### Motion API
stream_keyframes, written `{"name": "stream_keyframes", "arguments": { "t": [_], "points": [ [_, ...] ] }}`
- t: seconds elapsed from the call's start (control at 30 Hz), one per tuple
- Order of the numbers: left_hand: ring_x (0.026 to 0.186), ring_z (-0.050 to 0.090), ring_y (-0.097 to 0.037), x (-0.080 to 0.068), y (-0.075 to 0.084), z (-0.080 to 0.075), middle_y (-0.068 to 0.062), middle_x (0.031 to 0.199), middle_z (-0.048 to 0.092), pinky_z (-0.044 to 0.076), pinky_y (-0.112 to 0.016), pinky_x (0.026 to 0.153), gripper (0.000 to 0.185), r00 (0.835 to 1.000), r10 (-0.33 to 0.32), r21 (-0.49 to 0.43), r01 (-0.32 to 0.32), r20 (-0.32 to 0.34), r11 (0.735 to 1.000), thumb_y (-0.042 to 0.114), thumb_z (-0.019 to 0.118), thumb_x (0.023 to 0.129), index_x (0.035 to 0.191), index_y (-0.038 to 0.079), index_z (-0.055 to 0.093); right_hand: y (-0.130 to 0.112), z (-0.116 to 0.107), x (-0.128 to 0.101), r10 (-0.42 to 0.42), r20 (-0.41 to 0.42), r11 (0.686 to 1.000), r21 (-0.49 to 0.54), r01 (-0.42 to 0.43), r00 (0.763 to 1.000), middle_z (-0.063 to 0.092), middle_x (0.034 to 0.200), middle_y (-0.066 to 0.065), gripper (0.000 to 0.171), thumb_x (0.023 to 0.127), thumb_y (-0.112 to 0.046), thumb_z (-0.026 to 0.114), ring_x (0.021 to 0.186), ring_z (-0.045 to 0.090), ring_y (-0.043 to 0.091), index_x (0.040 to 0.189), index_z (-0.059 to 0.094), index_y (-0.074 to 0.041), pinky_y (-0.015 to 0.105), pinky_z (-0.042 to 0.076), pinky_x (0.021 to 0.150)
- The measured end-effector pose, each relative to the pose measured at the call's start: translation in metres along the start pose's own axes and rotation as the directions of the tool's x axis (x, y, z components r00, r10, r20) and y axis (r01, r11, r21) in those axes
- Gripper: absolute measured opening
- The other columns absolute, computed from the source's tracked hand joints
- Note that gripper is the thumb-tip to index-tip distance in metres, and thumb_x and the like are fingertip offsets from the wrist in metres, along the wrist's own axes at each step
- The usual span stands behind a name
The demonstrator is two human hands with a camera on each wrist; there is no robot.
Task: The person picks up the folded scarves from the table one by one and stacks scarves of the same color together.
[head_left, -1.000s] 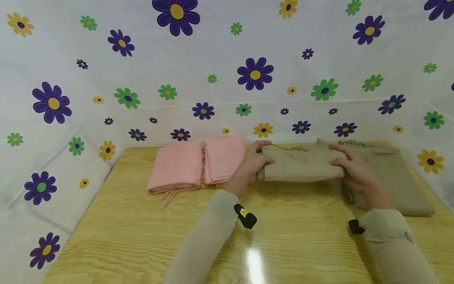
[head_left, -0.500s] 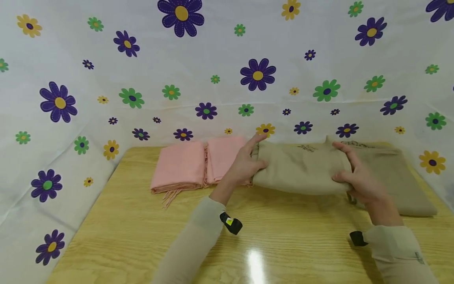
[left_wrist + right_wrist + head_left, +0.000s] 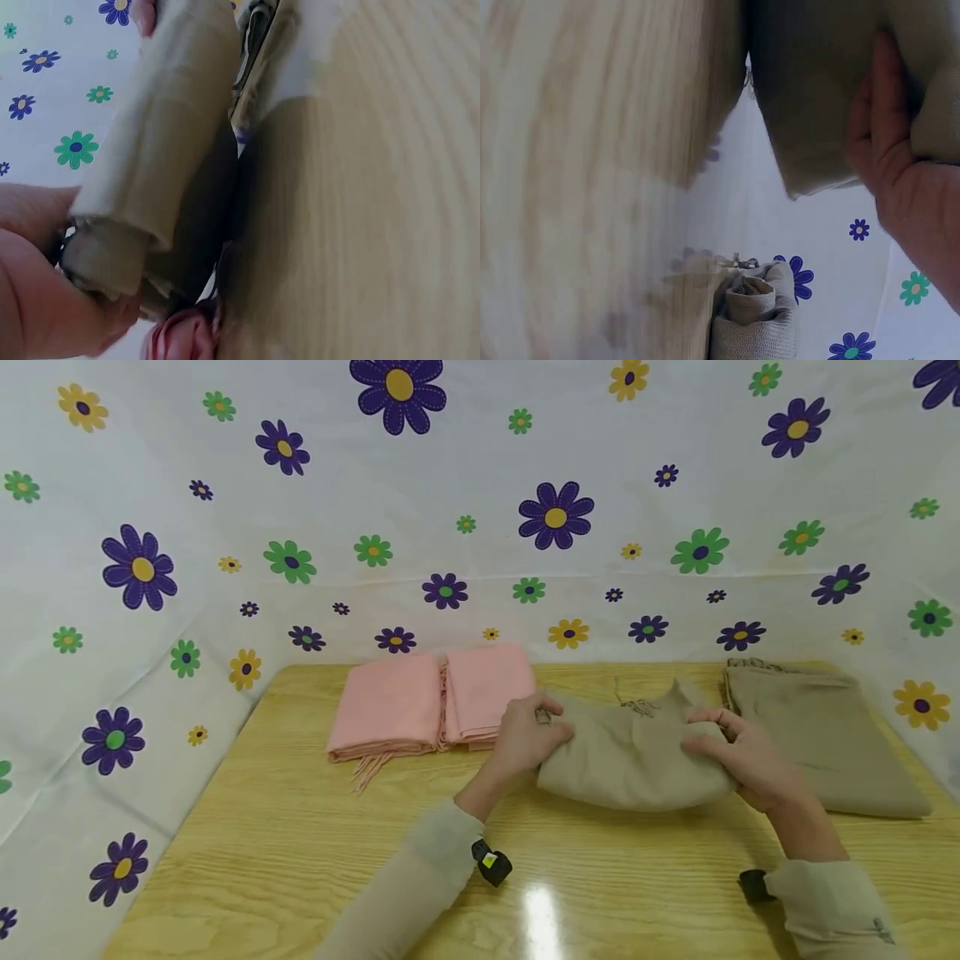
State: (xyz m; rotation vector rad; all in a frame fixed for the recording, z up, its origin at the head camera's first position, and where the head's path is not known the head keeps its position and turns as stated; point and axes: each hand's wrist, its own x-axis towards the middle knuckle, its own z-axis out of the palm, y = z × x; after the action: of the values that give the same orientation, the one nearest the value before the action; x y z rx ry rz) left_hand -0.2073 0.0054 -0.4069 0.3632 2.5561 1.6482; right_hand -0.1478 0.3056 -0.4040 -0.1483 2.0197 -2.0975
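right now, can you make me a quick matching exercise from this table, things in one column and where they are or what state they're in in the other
Things:
1. pink cloths
2. folded beige cloth
3. flat beige cloth
4. left hand

Places or states:
A. lying at the table's right edge
B. held at both ends
C. side by side, left of the hands
D. gripping a cloth's left end

Pairs: 1-C, 2-B, 3-A, 4-D

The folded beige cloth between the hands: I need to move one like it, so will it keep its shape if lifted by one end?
Probably not. The beige cloth looks soft: it bulges and creases where the left hand and right hand grip its ends. Its layers, visible at the left wrist, would likely sag or unfold. It seems light and unlikely to slide.
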Motion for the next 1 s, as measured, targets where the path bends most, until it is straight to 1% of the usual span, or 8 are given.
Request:
{"name": "stream_keyframes", "arguments": {
  "t": [0.1,0.23,0.3,0.4,0.5,0.67,0.83,1.0],
  "points": [
    [0.096,0.057,-0.025,-0.008,0.002,0.008,-0.017,0.117,0.059,0.052,-0.037,0.079,0.047,0.991,-0.133,-0.182,0.125,-0.034,0.975,0.009,0.077,0.08,0.123,0.004,0.062,0.003,-0.001,-0.001,0.075,-0.018,0.997,-0.022,-0.075,0.997,0.063,0.1,0.0,0.017,0.1,-0.01,0.057,0.079,0.07,0.017,0.116,0.052,-0.017,0.035,0.059,0.066],
    [0.099,0.059,-0.026,-0.016,0.003,0.018,-0.017,0.123,0.053,0.053,-0.036,0.079,0.056,0.953,-0.298,-0.462,0.292,0.063,0.838,-0.002,0.073,0.082,0.133,0.007,0.053,0.005,-0.005,-0.003,0.131,-0.019,0.991,-0.017,-0.131,0.991,0.063,0.097,0.002,0.016,0.1,-0.01,0.056,0.077,0.069,0.017,0.113,0.051,-0.018,0.035,0.058,0.065],
    [0.102,0.057,-0.026,-0.02,0.004,0.02,-0.017,0.127,0.05,0.051,-0.037,0.082,0.054,0.938,-0.309,-0.469,0.345,0.154,0.813,-0.004,0.07,0.084,0.134,0.008,0.053,0.005,-0.007,-0.003,0.152,-0.01,0.988,-0.018,-0.152,0.988,0.063,0.096,0.003,0.015,0.1,-0.009,0.055,0.076,0.069,0.017,0.111,0.05,-0.019,0.034,0.058,0.065],
    [0.109,0.054,-0.026,-0.023,0.004,0.022,-0.014,0.139,0.045,0.048,-0.038,0.088,0.052,0.933,-0.253,-0.325,0.329,0.255,0.887,0.002,0.071,0.086,0.135,0.013,0.056,0.006,-0.009,-0.003,0.175,0.001,0.981,-0.087,-0.174,0.985,0.06,0.103,0.011,0.019,0.099,-0.01,0.056,0.078,0.069,0.019,0.114,0.047,-0.018,0.036,0.058,0.066],
    [0.119,0.05,-0.027,-0.023,-0.003,0.024,-0.013,0.144,0.044,0.045,-0.041,0.096,0.052,0.942,-0.192,-0.186,0.248,0.276,0.951,0.006,0.075,0.085,0.134,0.016,0.06,0.007,-0.011,-0.002,0.188,0.031,0.962,-0.207,-0.177,0.982,0.044,0.132,0.027,0.04,0.096,-0.012,0.061,0.085,0.066,0.02,0.133,0.044,-0.016,0.036,0.057,0.069],
    [0.121,0.05,-0.027,-0.017,-0.019,0.021,-0.011,0.143,0.046,0.048,-0.041,0.094,0.064,0.946,-0.184,-0.239,0.25,0.268,0.938,-0.003,0.078,0.079,0.136,0.018,0.06,0.006,-0.016,-0.002,0.189,0.094,0.951,-0.267,-0.158,0.978,0.006,0.159,0.027,0.08,0.092,-0.007,0.066,0.095,0.063,0.021,0.158,0.023,-0.014,0.035,0.056,0.073],
    [0.107,0.06,-0.02,-0.018,-0.011,0.003,-0.011,0.141,0.049,0.055,-0.032,0.078,0.069,0.93,-0.174,-0.465,0.316,0.323,0.827,-0.007,0.073,0.082,0.144,0.019,0.054,-0.004,-0.017,-0.009,0.16,0.114,0.977,-0.158,-0.141,0.98,0.05,0.132,0.017,0.076,0.094,-0.005,0.062,0.089,0.068,0.019,0.157,0.022,-0.018,0.037,0.057,0.073],
    [0.093,0.067,-0.015,-0.026,0.011,-0.016,-0.013,0.14,0.051,0.057,-0.028,0.07,0.066,0.938,-0.089,-0.669,0.303,0.335,0.679,-0.008,0.064,0.089,0.148,0.018,0.048,-0.021,-0.013,-0.019,0.079,0.108,0.996,-0.06,-0.073,0.991,0.06,0.115,0.003,0.058,0.095,0.0,0.059,0.084,0.069,0.018,0.143,0.036,-0.023,0.036,0.058,0.07]
  ]
}}
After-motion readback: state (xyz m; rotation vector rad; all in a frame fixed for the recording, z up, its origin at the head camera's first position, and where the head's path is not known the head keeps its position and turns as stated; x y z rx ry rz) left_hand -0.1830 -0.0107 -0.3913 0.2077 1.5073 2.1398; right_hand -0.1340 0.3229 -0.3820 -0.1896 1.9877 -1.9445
